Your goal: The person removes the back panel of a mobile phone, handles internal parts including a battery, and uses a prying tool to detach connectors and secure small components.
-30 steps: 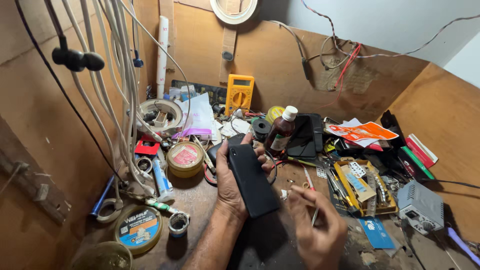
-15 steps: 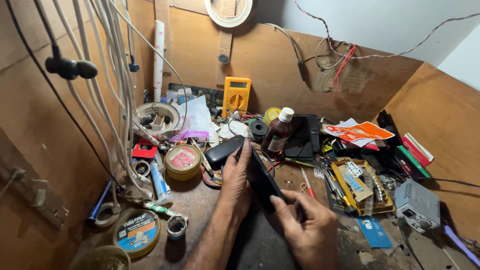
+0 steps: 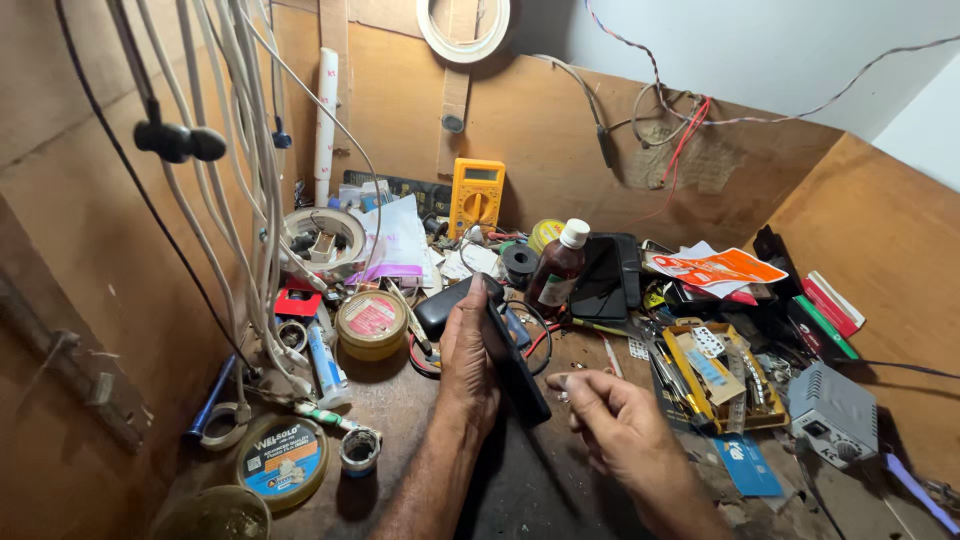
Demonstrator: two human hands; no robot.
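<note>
My left hand [image 3: 468, 352] grips a black phone [image 3: 520, 372] on edge, tilted so only its thin dark side shows, above the middle of the cluttered wooden bench. My right hand [image 3: 618, 422] hovers just to the right of the phone's lower end, fingers loosely curled and apart, holding nothing that I can see. A second dark device [image 3: 442, 306] lies on the bench just behind my left hand's fingertips.
A round yellow tin [image 3: 371, 323] and a blue tube [image 3: 325, 360] lie left of my left hand. A brown bottle with white cap [image 3: 558, 268], a yellow multimeter [image 3: 476, 195], a yellow parts tray [image 3: 718, 372] and a grey box [image 3: 832, 412] crowd the back and right. White cables [image 3: 255, 180] hang at left.
My left hand has turned the phone from flat-faced to on edge. My right hand, which touched the phone's lower end half a second ago, has come off it and sits slightly right.
</note>
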